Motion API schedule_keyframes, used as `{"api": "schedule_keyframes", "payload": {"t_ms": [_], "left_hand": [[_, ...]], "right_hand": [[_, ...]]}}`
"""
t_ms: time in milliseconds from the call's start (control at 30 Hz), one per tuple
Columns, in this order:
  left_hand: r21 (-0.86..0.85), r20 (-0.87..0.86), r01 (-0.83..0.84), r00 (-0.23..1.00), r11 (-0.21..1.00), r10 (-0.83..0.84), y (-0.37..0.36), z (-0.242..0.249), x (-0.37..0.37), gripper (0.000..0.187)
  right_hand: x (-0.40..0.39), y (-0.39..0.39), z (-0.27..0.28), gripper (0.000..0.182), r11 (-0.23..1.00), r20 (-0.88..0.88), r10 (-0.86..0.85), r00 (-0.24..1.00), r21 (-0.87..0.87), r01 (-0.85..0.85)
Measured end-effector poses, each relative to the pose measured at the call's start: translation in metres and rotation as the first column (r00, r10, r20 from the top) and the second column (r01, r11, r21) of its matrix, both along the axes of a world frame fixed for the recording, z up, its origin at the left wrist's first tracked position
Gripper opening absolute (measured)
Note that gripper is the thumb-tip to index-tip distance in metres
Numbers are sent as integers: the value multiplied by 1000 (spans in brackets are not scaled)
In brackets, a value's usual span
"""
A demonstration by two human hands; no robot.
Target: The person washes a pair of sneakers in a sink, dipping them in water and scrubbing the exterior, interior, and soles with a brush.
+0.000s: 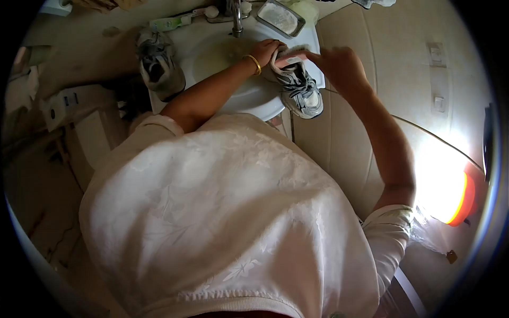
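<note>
My left hand [264, 53], with a gold bangle at the wrist, grips the heel end of a grey and white sneaker [301, 91] over the right side of the sink. The sneaker's laced front and toe point toward me and reach past the sink's edge. My right hand [341, 64] holds a pinkish scrub brush [293, 57] at the shoe's opening, its pale bristles partly showing. A second sneaker [158, 66] rests on the left side of the sink.
The white sink [254, 109] has a metal faucet [237, 26] at the back. A metal tray of white powder or paste [280, 19] sits back right, and a green and white tube [168, 23] back left. A bright lamp [460, 199] glows at the right by the tiled wall.
</note>
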State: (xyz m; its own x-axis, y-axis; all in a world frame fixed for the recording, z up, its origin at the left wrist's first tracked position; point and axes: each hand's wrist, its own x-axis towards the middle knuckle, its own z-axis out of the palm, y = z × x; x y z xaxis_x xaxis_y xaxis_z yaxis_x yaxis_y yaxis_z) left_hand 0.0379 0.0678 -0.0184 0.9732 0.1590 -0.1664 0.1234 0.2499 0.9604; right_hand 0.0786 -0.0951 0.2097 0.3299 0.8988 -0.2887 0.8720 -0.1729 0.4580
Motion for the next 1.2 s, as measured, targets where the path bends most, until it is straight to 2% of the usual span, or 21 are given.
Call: {"api": "schedule_keyframes", "payload": {"t_ms": [67,167,200,233,300,333,433,467,500,600,700,733,800,833,867,967,1000,1100,1133,1200], "left_hand": [[-133,-31,-27,999,991,23,-4,6,4,26],[8,-101,-61,993,998,61,-6,13,6,25],[-53,-136,-60,989,997,53,-6,23,4,26],[-35,-138,-53,989,998,47,-7,28,5,26],[-4,-141,-44,989,999,43,-9,32,8,27],[78,-109,-60,992,995,68,-11,25,12,27],[331,-44,-73,995,941,92,-14,34,16,25],[340,3,-112,993,934,118,-16,37,13,25],[327,12,-99,995,940,101,-17,34,11,26],[319,65,-73,996,945,55,-16,26,14,30],[335,76,-103,994,937,82,-17,34,10,29],[312,85,-101,993,945,78,-18,22,16,26],[340,105,-80,993,937,46,-15,25,23,25],[352,106,-62,994,934,26,-16,27,20,25],[424,-8,-36,999,905,43,-17,32,21,24],[411,51,-39,999,911,20,-21,25,28,23],[333,28,-20,1000,943,11,-22,23,30,24],[539,26,12,999,842,-31,-17,46,22,25],[387,90,-34,996,921,-1,-20,35,21,26],[420,119,-67,993,905,19,-21,37,18,27]], "right_hand": [[3,24,5,28,990,-14,105,994,-89,-106],[3,40,0,25,961,-13,200,980,-190,-199],[3,43,1,25,940,6,244,970,-246,-235],[4,44,3,25,916,27,288,957,-301,-267],[10,47,5,26,929,-12,270,963,-260,-263],[13,46,6,26,933,-31,265,964,-242,-265],[15,25,2,28,989,17,67,998,-134,-64],[12,22,-2,36,982,18,-67,998,-175,69],[7,21,-7,34,960,-11,-199,980,-202,193],[8,14,-10,31,809,-112,-556,823,-298,506],[17,19,-3,29,747,-201,-656,728,-315,586],[11,22,3,21,823,-157,-544,824,-292,488],[-2,28,12,15,955,-38,-204,978,-228,190],[-9,29,14,12,976,20,-24,999,-215,28],[-3,34,13,14,967,22,85,996,-245,-77],[10,37,19,18,943,19,206,978,-270,-194],[17,28,18,27,976,-40,157,987,-146,-161],[25,8,-3,31,972,14,-132,991,-195,132],[30,4,-8,33,935,-35,-266,963,-254,249],[29,-3,-16,31,856,-106,-477,872,-283,434]]}}
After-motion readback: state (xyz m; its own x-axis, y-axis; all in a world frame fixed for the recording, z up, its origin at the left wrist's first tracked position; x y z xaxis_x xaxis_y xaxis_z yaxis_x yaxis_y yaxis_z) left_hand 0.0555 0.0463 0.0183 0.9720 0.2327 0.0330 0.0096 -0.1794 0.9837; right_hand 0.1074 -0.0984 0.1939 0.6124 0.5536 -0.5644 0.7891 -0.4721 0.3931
